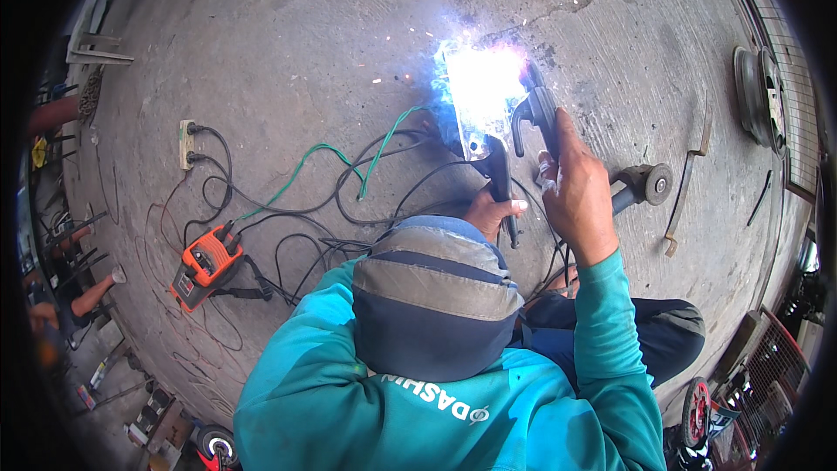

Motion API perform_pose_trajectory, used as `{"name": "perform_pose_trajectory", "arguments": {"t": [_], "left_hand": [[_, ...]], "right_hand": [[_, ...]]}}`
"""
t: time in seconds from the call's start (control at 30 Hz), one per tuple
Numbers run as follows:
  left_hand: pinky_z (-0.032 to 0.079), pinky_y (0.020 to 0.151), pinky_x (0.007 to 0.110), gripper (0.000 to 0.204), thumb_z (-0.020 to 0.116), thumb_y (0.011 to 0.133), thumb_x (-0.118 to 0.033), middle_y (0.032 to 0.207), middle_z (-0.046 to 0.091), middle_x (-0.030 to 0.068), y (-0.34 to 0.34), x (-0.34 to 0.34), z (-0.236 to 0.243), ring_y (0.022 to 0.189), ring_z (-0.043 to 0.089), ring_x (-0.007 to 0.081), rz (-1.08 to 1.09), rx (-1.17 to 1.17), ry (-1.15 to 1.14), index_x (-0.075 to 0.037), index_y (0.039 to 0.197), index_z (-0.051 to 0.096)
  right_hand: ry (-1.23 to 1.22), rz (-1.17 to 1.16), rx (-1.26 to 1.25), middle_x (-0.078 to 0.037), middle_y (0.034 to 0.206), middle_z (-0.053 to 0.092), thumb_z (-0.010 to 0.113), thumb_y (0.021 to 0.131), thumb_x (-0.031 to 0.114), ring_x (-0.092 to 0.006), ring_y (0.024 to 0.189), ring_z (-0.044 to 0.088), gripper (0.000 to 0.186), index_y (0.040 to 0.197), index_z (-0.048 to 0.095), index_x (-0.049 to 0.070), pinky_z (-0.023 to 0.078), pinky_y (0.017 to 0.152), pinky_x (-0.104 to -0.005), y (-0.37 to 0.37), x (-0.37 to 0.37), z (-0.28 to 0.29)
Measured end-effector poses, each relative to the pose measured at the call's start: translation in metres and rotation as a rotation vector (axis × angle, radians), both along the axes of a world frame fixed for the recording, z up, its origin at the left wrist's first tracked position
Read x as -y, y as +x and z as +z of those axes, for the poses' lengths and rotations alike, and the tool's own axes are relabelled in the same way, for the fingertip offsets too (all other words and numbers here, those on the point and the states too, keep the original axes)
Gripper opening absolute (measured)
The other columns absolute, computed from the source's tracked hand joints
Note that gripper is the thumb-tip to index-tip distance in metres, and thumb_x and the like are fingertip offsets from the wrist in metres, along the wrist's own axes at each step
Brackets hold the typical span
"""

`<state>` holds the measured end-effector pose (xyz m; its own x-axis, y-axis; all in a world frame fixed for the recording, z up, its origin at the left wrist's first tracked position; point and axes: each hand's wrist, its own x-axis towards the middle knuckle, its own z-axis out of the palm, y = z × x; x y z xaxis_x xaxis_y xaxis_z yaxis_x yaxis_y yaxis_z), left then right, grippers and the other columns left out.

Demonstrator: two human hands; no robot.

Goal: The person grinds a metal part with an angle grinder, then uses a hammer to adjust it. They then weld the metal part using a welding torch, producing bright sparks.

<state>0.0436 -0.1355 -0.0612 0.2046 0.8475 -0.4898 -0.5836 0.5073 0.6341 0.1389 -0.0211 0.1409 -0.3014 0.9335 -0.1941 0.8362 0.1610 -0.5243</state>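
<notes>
A bright arc glares white and violet over a metal plate (473, 146), washing out most of its shape; sparks fly to the left. My right hand (577, 187) is closed round a black electrode holder (542, 113), its jaw end beside the glare. Below the plate a dark bar (500, 176) with a knobbed lower end slants down, and my left hand (493, 212) has its fingers wrapped about it. The cap and teal shirt in front hide the left forearm. I cannot make out the electrode or the exact weld spot.
An orange welding machine (205, 266) stands on the concrete to the left, near a power strip (187, 145). Black cables and a green wire (305, 157) trail across. An angle grinder (641, 187) and a bent metal strip (687, 187) lie right; wheel rims (757, 98) stand farther right.
</notes>
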Motion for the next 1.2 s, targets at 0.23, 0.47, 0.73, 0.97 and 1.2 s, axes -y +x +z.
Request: {"name": "perform_pose_trajectory", "arguments": {"t": [0.23, 0.47, 0.73, 0.97, 1.2], "left_hand": [[0.047, 0.077, 0.032, 0.027, 0.085, 0.075, -0.015, 0.079, 0.066, 0.0039, 0.003, 0.001, 0.003, 0.077, 0.063, 0.0159, 0.056, 0.084, -0.14, -0.005, 0.092, 0.066], [0.049, 0.077, 0.032, 0.026, 0.084, 0.076, -0.012, 0.079, 0.066, 0.0038, 0.002, 0.001, 0.001, 0.076, 0.063, 0.0163, 0.055, 0.088, -0.148, -0.005, 0.093, 0.065], [0.05, 0.071, 0.032, 0.021, 0.08, 0.083, -0.012, 0.08, 0.064, 0.0011, 0.004, 0.003, -0.003, 0.074, 0.062, 0.0139, 0.059, 0.046, -0.064, -0.006, 0.095, 0.064], [0.049, 0.08, 0.033, 0.031, 0.083, 0.076, -0.012, 0.082, 0.065, 0.0033, -0.001, 0.001, -0.002, 0.079, 0.062, 0.0165, -0.004, -0.033, -0.134, -0.004, 0.1, 0.065], [0.057, 0.081, 0.034, 0.035, 0.068, 0.093, -0.003, 0.112, 0.065, 0.009, 0.002, 0.002, -0.028, 0.098, 0.066, 0.0167, -0.155, -0.176, -0.086, 0.001, 0.126, 0.055]], "right_hand": [[-0.005, -0.013, 0.079, -0.029, 0.109, 0.068, 0.058, 0.095, 0.016, -0.0481, 0.093, 0.068, 0.063, 0.153, 0.04, 0.0, 0.053, 0.08, -0.0552, 0.0, 0.0, -0.007], [-0.05, -0.026, 0.037, -0.033, 0.117, 0.067, 0.062, 0.094, 0.003, -0.0492, 0.107, 0.066, 0.059, 0.149, 0.044, -0.004, 0.054, 0.089, -0.0491, -0.005, -0.001, 0.001], [0.139, 0.063, -0.158, -0.027, 0.104, 0.07, 0.061, 0.093, 0.003, -0.0413, 0.088, 0.069, 0.064, 0.153, 0.039, -0.003, 0.054, 0.079, -0.0443, 0.012, 0.0, -0.002], [-0.118, -0.558, -0.599, -0.005, 0.087, 0.063, 0.057, 0.103, 0.016, -0.0051, 0.06, 0.056, 0.046, 0.144, 0.05, -0.004, 0.043, 0.05, -0.0191, 0.082, 0.01, 0.091], [-0.255, -0.565, -1.02, -0.01, 0.121, 0.054, 0.053, 0.107, 0.032, -0.0163, 0.093, 0.055, 0.065, 0.158, 0.03, 0.0, 0.049, 0.08, -0.0306, 0.312, 0.04, 0.148]]}}
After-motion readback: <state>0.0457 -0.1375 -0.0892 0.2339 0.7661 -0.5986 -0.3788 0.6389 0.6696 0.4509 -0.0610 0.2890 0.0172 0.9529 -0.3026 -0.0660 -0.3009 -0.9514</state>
